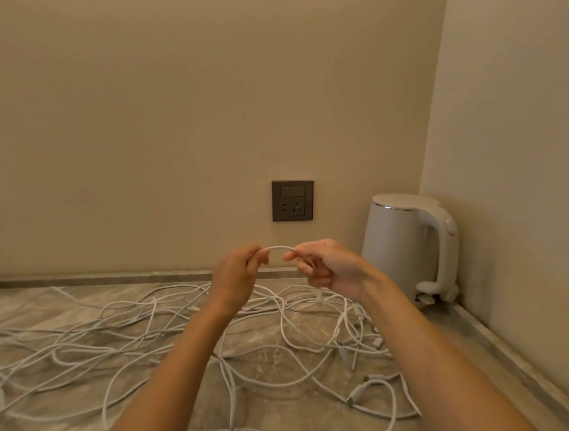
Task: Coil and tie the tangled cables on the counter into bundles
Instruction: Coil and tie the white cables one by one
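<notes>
Head view: both hands are raised above the table [19, 307], near each other but not touching. The left hand [238, 271] pinches a white cable [279, 247] between thumb and curled fingers. The right hand [325, 266] pinches the same cable just beside it. A short arc of cable bridges the gap between them. Below the right hand the cable's end [319, 296] hangs down loose, so the person seems to hold the cable near one tip. That is a sensible place to start a coil, since a free end lets the rest be drawn out of the heap.

The other cables [148, 330] lie spread across the table under and on both sides of the forearms. They are white, looped over one another, and reach from the left edge of the view almost to the kettle [409, 245]. Several plugs [355, 394] lie among them at the right. No finished bundle shows, so I judge the task to be at its start. The held cable is lifted clear, probably so it can be told apart from the rest.

The kettle stands in the corner at the right, and a socket [293, 200] sits in the wall behind the hands.
</notes>
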`<action>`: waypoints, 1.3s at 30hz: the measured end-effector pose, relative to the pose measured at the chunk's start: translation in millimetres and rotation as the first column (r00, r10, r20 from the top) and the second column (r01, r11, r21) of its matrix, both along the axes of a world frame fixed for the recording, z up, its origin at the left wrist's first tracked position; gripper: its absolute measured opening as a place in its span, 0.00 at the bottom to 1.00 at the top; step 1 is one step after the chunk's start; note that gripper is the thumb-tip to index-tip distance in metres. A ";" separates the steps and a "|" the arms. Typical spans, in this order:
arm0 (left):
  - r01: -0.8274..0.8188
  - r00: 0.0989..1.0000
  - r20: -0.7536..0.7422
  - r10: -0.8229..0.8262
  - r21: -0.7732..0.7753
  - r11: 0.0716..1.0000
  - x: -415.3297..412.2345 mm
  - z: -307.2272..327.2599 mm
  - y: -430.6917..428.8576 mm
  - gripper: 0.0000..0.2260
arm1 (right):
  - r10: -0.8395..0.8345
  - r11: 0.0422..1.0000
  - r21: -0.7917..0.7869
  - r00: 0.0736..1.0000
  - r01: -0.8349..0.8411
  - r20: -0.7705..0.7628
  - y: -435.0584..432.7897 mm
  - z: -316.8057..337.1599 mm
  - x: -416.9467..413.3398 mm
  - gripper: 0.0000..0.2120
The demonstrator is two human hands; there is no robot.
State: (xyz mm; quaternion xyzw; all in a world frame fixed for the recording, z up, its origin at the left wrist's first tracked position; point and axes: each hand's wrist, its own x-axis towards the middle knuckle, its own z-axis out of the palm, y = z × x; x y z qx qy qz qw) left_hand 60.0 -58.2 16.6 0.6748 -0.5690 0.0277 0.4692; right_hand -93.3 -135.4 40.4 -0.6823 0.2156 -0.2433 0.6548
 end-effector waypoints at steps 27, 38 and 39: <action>0.224 0.947 0.087 -0.310 0.515 0.828 -25.3 13.0 -13.7 0.15 | -0.204 0.901 0.434 0.893 0.010 0.401 -37.8 -29.6 2.8 0.28; 0.068 0.976 0.189 -0.110 0.218 0.974 -6.2 20.0 -5.3 0.13 | 0.000 1.000 -0.028 0.995 -0.003 -0.103 -34.6 -34.3 20.5 0.48; 0.045 0.971 0.221 -0.089 0.197 0.979 -5.7 19.5 -6.4 0.14 | 0.023 0.998 -0.053 0.989 -0.031 -0.149 -34.0 -34.7 22.6 0.50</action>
